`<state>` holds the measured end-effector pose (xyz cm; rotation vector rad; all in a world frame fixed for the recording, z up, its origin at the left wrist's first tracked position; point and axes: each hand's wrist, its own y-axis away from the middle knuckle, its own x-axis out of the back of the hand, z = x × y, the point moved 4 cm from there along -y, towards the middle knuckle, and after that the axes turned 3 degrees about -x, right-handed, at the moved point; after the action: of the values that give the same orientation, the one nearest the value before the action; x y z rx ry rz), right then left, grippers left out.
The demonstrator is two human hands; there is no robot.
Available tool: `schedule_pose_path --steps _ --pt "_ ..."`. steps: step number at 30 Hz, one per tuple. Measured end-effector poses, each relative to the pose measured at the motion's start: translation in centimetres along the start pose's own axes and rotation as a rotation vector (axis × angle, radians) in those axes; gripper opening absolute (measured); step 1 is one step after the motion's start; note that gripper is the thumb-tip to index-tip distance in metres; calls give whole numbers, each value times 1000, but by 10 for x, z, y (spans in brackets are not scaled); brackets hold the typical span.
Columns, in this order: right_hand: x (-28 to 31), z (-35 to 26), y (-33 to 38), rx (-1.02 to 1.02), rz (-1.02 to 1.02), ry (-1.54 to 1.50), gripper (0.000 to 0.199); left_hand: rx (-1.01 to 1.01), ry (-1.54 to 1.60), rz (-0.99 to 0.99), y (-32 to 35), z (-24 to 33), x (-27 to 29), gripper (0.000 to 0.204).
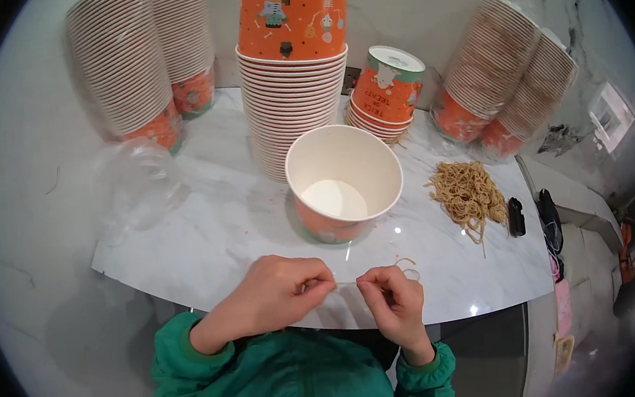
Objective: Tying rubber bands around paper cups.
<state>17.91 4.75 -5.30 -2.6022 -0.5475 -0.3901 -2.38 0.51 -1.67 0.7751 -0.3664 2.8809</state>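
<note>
Above the table's near edge, my left hand (277,295) and my right hand (394,301) face each other with thumbs and forefingers pinched. A thin, see-through strip (347,284) seems to stretch between the fingertips; its kind is too faint to make out. Just beyond them stands an upright paper bucket (344,174), white inside and orange with a green base outside, apart from both hands. By my right hand lie a small clear ring (411,274) and a short piece of tan cord (406,261).
A tall stack of nested buckets (294,88) rises behind the single one, beside a short upside-down stack (386,88). Wrapped stacks stand at far left (120,65) and far right (497,65). Tan cords (470,192) lie heaped near a small black object (516,217). Crumpled clear plastic (141,182) is at left.
</note>
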Motion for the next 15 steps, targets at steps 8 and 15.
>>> schedule_pose_path --steps 8,15 --pt "3 5 1 -20 -65 -91 16 111 108 42 0 -1 9 7" --pt "-8 -9 -6 -1 14 -349 33 -80 -12 -6 -15 13 -5 7"
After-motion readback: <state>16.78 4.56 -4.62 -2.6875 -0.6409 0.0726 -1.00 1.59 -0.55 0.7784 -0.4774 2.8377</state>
